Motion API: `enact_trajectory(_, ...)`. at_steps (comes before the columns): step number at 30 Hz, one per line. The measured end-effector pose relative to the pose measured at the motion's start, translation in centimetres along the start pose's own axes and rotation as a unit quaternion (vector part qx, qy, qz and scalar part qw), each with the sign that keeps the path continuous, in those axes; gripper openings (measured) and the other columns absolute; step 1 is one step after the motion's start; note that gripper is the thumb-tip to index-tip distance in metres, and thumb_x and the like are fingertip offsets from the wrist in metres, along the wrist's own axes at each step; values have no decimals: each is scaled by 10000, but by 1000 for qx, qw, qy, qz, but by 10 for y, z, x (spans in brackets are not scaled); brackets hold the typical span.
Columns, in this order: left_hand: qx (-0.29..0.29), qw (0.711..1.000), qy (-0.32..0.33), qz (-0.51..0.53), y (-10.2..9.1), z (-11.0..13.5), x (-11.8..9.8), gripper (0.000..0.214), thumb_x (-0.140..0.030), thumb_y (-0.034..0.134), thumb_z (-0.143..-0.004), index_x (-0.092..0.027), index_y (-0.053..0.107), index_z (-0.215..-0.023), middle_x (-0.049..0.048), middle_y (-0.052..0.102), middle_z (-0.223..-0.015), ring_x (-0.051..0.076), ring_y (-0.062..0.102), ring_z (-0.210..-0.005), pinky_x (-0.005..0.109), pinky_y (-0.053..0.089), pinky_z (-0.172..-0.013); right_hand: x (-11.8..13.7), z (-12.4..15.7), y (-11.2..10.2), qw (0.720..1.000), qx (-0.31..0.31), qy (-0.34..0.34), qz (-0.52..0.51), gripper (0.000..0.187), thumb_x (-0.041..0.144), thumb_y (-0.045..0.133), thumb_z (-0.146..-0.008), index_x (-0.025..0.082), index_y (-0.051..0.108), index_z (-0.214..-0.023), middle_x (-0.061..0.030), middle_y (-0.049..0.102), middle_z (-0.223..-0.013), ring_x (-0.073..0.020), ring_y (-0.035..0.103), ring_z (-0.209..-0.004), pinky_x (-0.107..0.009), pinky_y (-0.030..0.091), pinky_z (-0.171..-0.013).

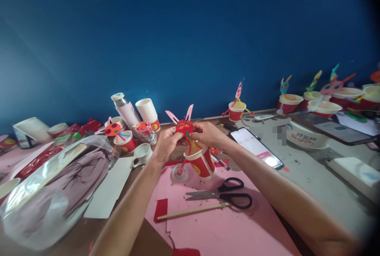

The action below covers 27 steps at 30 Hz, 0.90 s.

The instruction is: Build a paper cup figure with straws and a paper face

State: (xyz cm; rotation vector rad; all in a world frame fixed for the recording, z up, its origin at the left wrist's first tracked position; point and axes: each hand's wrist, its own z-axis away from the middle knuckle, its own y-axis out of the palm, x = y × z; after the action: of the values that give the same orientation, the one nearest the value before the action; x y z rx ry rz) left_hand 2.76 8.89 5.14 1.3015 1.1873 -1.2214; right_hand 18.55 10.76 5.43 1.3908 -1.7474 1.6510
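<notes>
Between my two hands is a red paper face [184, 126] with drawn black lashes and two pink paper ears. My left hand [166, 141] pinches its left edge, and my right hand [206, 133] pinches its lower right side. Just below, a red paper cup [202, 163] stands tilted in view on pink paper [237, 228], with coloured strips rising from it toward the face. Whether the face is joined to the strips is hidden by my fingers. Black-handled scissors [221, 193] and a thin wooden stick [192, 211] lie in front of the cup.
A phone showing a timer [255, 147] lies to the right. Several finished cup figures, such as a pink-faced one [237, 107], line the blue wall. At left stand a flask [126, 109], stacked paper cups [147, 113], a white mug [142, 155] and a plastic bag [59, 192].
</notes>
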Motion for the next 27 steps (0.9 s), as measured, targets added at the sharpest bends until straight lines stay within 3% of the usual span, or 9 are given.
enact_trajectory(15, 10, 1000, 3, 0, -1, -1, 3, 224, -214, 675, -610, -123, 674, -814, 19, 676, -658, 125, 605, -546, 225, 492, -532, 1, 2, 0, 999, 4, -1, 44, 186, 268, 482, -729, 156, 621, -779, -6, 626, -687, -125, 518, -592, -230, 326, -534)
enact_trajectory(21, -9, 1000, 13, -7, -1, -2, 4, 221, -219, 701, -605, -122, 656, -798, 12, 669, -659, 111, 591, -531, 210, 481, -524, 3, 5, 4, 987, -81, -2, 142, 177, 331, 524, -730, 196, 540, -843, -8, 637, -752, -156, 554, -670, -247, 310, -579)
enact_trajectory(27, -48, 998, 31, -9, -1, -5, 8, 170, -174, 662, -601, -124, 644, -763, -9, 637, -609, 107, 572, -511, 213, 476, -522, 11, 12, 10, 952, -175, -75, 239, 246, 374, 531, -761, 185, 506, -917, -50, 630, -898, -215, 545, -837, -311, 289, -736)
